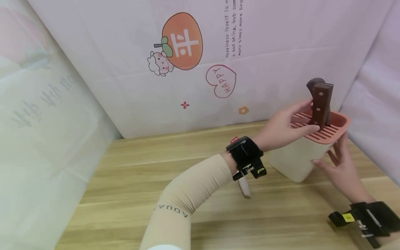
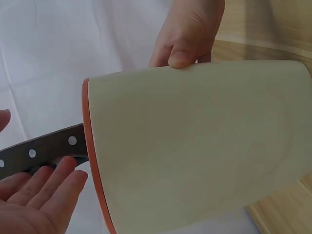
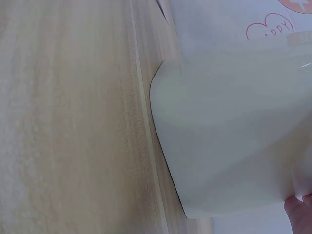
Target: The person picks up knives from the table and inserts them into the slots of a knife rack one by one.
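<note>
A cream knife holder (image 1: 293,159) with an orange slotted top (image 1: 328,137) stands upright at the right of the table. A knife with a brown riveted handle (image 1: 322,104) is in its slots, the blade hidden inside. My left hand (image 1: 289,125) is around the handle's lower part. In the left wrist view the fingers (image 2: 58,195) lie extended along the handle, with the thumb apart from it. My right hand (image 1: 342,166) grips the holder's right side, its thumb (image 2: 180,58) against the wall. Behind the brown handle rises a dark rounded handle (image 1: 315,82).
A pale, slender object (image 1: 244,187) lies on the wooden table (image 1: 131,194), partly hidden under my left wrist. A small red piece (image 1: 234,139) shows just beyond that wrist. Printed white cloth (image 1: 140,104) hangs along the table's back and sides.
</note>
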`<state>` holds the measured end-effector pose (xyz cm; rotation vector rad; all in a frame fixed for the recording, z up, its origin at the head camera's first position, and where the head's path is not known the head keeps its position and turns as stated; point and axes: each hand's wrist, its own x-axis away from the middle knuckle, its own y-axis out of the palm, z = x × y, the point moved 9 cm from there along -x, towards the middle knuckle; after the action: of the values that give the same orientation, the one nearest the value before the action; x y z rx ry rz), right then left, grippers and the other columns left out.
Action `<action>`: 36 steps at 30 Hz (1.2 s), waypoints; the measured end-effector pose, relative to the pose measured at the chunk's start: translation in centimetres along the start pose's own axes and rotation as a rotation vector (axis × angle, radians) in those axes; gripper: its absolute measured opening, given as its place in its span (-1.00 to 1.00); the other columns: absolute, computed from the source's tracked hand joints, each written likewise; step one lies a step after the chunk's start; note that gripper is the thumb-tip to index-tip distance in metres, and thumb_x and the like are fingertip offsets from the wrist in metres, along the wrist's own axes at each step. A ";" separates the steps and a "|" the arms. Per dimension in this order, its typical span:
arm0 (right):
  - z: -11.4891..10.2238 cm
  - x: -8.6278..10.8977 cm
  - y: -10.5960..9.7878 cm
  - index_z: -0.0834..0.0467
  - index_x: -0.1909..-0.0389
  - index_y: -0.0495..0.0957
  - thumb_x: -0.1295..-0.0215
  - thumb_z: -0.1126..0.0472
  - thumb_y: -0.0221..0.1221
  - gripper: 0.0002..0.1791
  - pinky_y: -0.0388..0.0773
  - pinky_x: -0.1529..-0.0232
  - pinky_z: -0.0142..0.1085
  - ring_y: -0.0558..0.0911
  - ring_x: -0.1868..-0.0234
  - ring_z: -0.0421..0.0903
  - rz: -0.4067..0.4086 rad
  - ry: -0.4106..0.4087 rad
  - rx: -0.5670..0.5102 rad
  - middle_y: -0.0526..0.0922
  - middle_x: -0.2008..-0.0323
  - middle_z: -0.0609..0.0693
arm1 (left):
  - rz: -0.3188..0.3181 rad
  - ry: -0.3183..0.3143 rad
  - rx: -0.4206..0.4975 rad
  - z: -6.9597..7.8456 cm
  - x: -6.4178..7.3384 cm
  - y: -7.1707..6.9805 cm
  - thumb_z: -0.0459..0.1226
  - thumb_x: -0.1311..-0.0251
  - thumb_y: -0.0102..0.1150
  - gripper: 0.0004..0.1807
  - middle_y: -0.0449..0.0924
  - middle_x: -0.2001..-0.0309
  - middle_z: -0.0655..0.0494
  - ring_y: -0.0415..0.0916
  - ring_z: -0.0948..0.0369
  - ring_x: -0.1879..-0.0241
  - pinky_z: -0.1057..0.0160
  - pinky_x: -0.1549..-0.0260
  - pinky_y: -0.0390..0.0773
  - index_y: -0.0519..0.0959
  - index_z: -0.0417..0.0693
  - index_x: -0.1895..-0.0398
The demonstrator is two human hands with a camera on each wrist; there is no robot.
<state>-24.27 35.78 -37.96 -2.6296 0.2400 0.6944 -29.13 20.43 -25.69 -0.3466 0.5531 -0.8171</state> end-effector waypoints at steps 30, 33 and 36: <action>1.2 1.7 -1.0 -0.26 -0.48 -0.48 -0.12 0.66 0.16 0.29 -0.15 -0.35 -0.60 -0.29 -0.44 -0.25 -0.003 0.082 0.057 -0.43 -0.50 -0.21 | -0.558 0.268 -0.800 -10.8 18.9 3.1 -0.39 -0.18 0.21 -0.45 0.41 -0.26 0.11 0.23 0.32 -0.28 0.51 -0.30 0.09 0.45 0.05 -0.27; 0.8 1.5 -0.7 -0.25 -0.49 -0.45 -0.09 0.70 0.15 0.29 -0.15 -0.36 -0.57 -0.29 -0.45 -0.22 -0.004 0.069 0.029 -0.42 -0.50 -0.19 | -0.610 0.238 -0.773 -11.2 18.0 3.3 -0.41 -0.22 0.18 -0.52 0.42 -0.25 0.14 0.23 0.34 -0.27 0.53 -0.28 0.09 0.51 0.08 -0.21; 0.4 1.1 -0.1 -0.24 -0.49 -0.44 -0.09 0.70 0.14 0.29 -0.16 -0.36 -0.56 -0.30 -0.45 -0.20 -0.013 0.062 0.025 -0.44 -0.50 -0.19 | -0.658 0.215 -0.741 -11.9 17.4 3.5 -0.43 -0.24 0.13 -0.56 0.43 -0.24 0.15 0.22 0.38 -0.27 0.57 -0.27 0.08 0.55 0.08 -0.16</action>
<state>-23.52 35.97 -38.81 -2.6295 0.2482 0.6026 -24.31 8.45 -42.71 -1.1728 0.9625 -1.2723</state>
